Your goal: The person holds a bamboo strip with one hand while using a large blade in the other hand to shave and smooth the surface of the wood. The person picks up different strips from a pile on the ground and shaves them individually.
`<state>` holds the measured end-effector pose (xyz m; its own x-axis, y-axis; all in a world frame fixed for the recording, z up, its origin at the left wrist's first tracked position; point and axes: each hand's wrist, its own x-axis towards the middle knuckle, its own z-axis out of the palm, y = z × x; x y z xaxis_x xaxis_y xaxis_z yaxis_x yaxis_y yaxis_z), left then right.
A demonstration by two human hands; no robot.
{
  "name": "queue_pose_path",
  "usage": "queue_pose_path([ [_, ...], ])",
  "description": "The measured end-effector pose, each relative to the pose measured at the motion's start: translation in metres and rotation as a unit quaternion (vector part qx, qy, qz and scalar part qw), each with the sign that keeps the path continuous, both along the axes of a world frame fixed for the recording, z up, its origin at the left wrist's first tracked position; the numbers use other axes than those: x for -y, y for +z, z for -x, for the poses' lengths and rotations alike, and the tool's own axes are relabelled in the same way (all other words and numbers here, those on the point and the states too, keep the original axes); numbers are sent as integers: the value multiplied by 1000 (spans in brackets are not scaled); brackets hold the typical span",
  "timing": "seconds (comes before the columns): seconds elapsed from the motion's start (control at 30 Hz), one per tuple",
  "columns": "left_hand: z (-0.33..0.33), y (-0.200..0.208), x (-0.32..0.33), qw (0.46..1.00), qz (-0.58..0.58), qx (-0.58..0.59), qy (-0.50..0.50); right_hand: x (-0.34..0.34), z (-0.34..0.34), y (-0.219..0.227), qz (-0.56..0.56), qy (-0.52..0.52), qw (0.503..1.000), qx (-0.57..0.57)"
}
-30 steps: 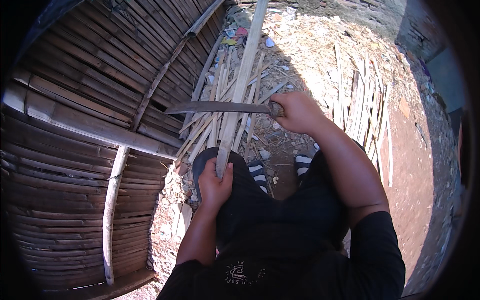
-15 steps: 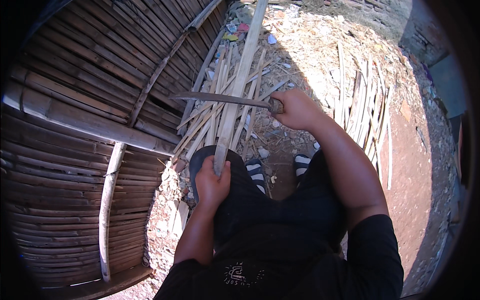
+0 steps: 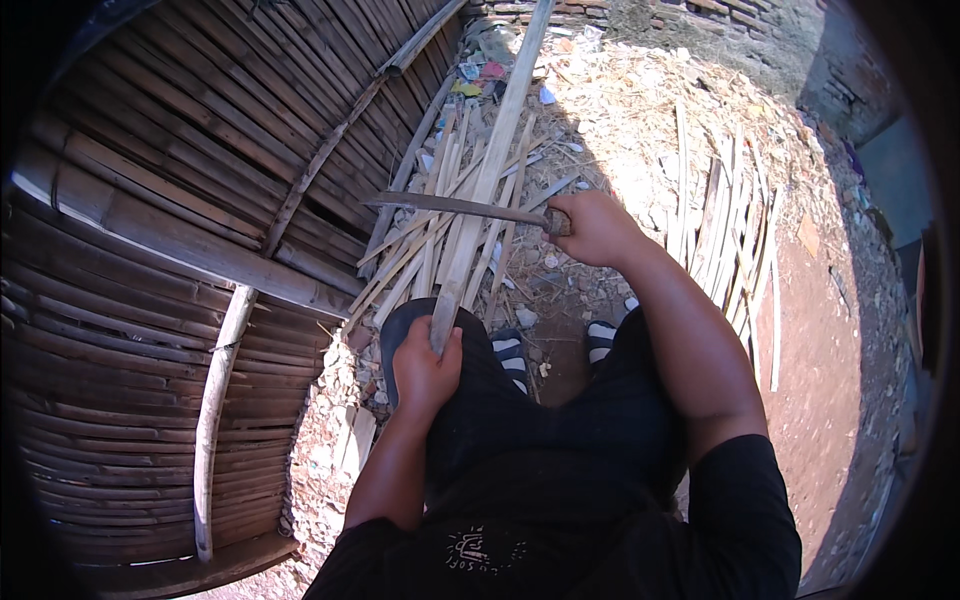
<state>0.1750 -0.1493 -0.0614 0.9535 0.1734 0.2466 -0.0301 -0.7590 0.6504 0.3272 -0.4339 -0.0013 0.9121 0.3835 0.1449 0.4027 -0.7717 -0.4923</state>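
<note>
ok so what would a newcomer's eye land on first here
Probably the long knife in the right hand, its blade crossing over a pale strip near the centre. The left hand grips the strip's near end, just below and left. Next, likely the bamboo wall filling the left side and the loose strips at right.

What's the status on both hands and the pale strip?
Left hand holds pale strip, near end. Right hand holds machete, blade crossing over strip; contact unclear. Loose strips on ground beneath; no obstruction seen.
</note>
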Motion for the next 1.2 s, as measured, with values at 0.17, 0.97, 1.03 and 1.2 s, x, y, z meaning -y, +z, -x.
queue_pose_path([
  [0.17,1,1,3,1000,17,-2,0,-19,16,-6,85,97,992,7],
  [0.97,7,9,1,999,-11,-37,-12,21,-4,10,-6,-30,999,-7],
  [1.03,6,10,1,999,10,-41,-13,27,-4,22,-18,-76,997,-1],
  [1.2,5,8,4,999,28,-23,-27,27,1,11,8,-27,998,51],
])
